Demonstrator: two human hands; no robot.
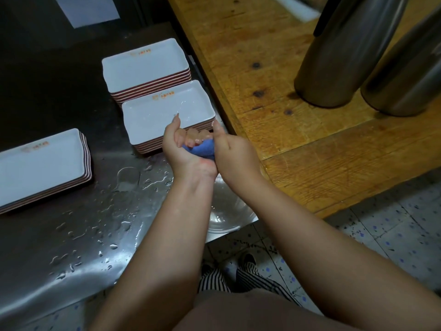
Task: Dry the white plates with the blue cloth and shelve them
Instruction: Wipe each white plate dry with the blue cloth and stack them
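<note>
From the head view, the blue cloth (202, 149) is bunched into a tight, twisted wad, only a small part of it showing between the two hands. The left hand (183, 149) holds it palm up, and its fingers (191, 137) are curled over the top of the wad. The right hand (232, 151) clasps the wad from the other side, its fingers wrapped round the cloth and mostly hidden behind it, thumb up.

Just beyond the fingers sits the near stack of plates (167, 115), white rectangular dishes with reddish-brown rims; the top one bears a small orange mark and beads of water. Behind it, touching or nearly so, stands the far stack of plates (145, 68), the same kind. Well off to the left of the fingers lies a third stack of plates (40, 166), lower and larger in view.

All three stacks rest on the steel bench (78, 237), which is wet with puddles and drops below the hands. To the right of the fingers a wooden counter (298, 130) carries two tall steel vessels (346, 56).
</note>
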